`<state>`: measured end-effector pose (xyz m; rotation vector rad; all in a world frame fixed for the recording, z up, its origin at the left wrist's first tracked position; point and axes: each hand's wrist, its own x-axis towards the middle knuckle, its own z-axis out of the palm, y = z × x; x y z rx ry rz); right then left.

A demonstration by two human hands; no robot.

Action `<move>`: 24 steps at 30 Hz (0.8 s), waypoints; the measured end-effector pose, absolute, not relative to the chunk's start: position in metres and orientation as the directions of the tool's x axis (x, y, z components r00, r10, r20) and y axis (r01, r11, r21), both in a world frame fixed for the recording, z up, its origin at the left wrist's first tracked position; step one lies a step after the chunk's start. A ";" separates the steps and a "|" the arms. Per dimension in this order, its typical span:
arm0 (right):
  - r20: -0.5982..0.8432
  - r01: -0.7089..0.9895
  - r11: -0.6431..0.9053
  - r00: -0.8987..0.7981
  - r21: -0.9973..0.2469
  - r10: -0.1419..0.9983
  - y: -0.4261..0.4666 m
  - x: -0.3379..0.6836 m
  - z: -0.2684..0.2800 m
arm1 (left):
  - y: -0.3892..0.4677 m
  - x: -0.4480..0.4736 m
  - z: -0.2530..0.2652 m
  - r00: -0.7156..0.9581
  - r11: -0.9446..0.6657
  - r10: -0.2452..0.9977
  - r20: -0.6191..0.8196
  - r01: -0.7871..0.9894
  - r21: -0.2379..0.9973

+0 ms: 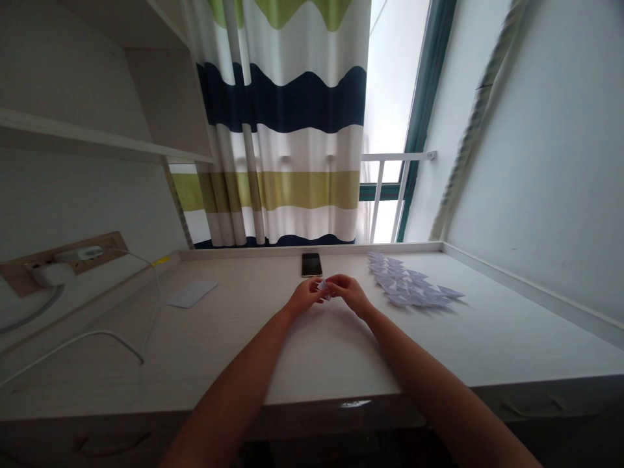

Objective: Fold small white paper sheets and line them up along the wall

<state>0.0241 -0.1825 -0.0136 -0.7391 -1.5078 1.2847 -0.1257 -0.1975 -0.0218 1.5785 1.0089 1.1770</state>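
While the left hand (305, 294) and right hand (349, 294), both curled nearly closed, pinch a small paper piece (322, 285) between them, folding seems underway; the next crease would need steady alignment. Pointed paper shapes (412, 284) lie to their right.

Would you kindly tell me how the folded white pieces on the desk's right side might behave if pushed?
The folded white pieces look like thin paper, so they are probably light and easily creased. They lie crowded together with no visible fastening, so a push may scatter them. Their pointed, angular shapes make rolling unlikely.
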 end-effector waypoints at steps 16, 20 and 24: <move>0.282 -0.023 0.287 -0.269 -0.958 0.921 -0.176 0.027 -0.020 | -0.197 -0.129 -0.017 0.059 -0.338 0.938 0.342 0.374 0.864; 0.211 -0.010 0.219 -0.311 -0.976 0.927 -0.176 0.025 -0.021 | -0.199 -0.130 -0.013 -0.006 -0.339 0.922 0.387 0.471 0.815; 0.214 0.014 0.227 -0.281 -0.974 0.935 -0.173 0.024 -0.024 | -0.198 -0.129 -0.014 -0.044 -0.330 0.917 0.396 0.473 0.817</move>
